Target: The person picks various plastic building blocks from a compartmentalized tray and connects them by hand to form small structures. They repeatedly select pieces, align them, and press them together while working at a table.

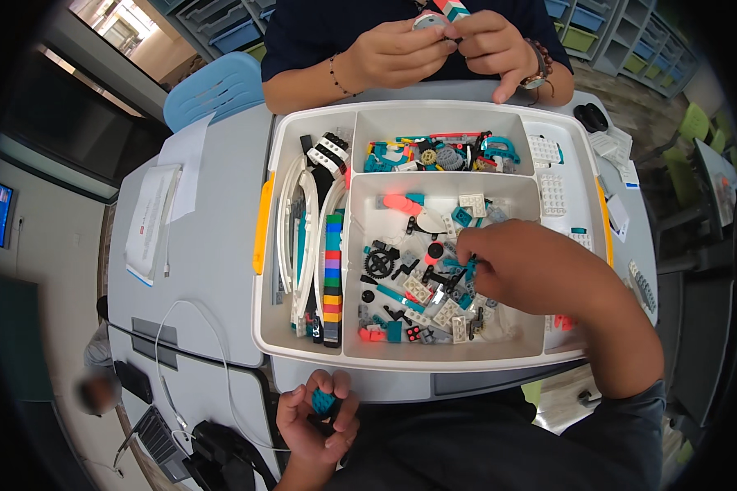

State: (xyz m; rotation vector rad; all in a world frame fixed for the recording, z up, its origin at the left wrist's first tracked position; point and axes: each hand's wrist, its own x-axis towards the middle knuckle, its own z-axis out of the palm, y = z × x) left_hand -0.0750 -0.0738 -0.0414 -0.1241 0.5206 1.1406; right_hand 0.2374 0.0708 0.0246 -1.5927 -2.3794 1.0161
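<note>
My left hand, palm up and fingers curled, holds a small teal building brick just in front of the tray's near edge. Part of a dark piece shows below the brick. My right hand reaches down into the large compartment of the white sorting tray. Its fingers are bent together among the loose pieces beside a teal piece; what they pinch is hidden. Near these fingers lie a black connector piece, white studded bricks and a black gear wheel.
Across the table, another person's hands hold a few joined pieces. The tray's left compartment has white curved pieces and a multicoloured brick strip; its back one holds gears. A white cable and papers lie on the left.
</note>
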